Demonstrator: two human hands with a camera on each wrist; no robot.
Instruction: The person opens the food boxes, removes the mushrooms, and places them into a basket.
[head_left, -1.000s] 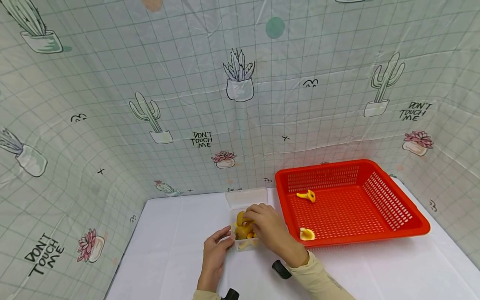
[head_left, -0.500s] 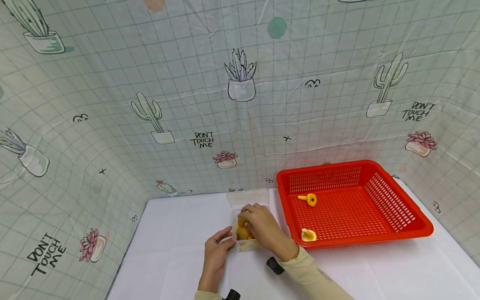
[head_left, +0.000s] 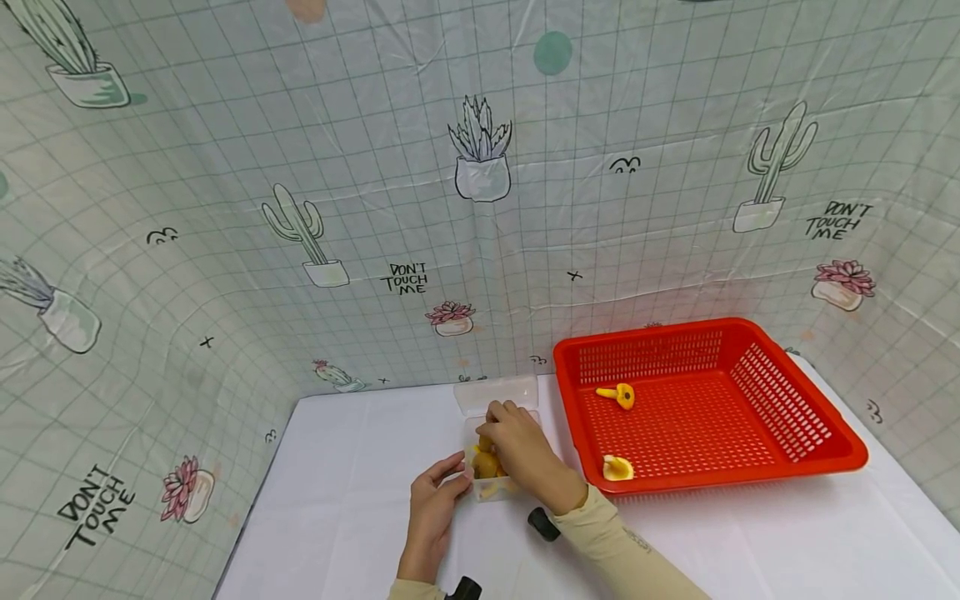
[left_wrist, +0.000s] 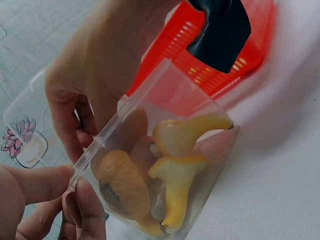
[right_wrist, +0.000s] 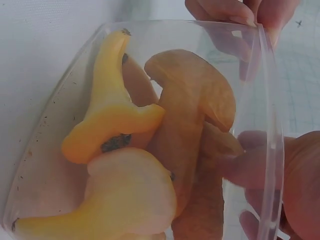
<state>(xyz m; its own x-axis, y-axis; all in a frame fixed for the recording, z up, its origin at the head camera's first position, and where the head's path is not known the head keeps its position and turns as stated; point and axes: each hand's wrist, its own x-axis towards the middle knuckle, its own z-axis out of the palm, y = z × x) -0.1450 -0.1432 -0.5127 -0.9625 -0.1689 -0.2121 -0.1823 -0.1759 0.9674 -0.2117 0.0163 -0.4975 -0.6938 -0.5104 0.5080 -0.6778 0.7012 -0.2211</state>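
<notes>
Right hand [head_left: 519, 446] shifted left at one box [left_wrist: 131, 104]; basket [head_left: 690, 425] holds two mushrooms [head_left: 622, 394] [head_left: 618, 470].

Beige sleeves [head_left: 618, 550], faint print [head_left: 638, 542] on the right one, black wrist cameras [head_left: 543, 524]

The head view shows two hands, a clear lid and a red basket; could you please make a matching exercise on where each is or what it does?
Column 1
1. Left hand
2. Right hand
3. Clear lid
4. Red plastic basket

Column 2
A. Reaches into the box at a brown mushroom
B. Holds two yellow mushrooms
C. Pinches the rim of the clear plastic box
D. Stands at the box's far side

Pairs: 1-C, 2-A, 3-D, 4-B
</notes>
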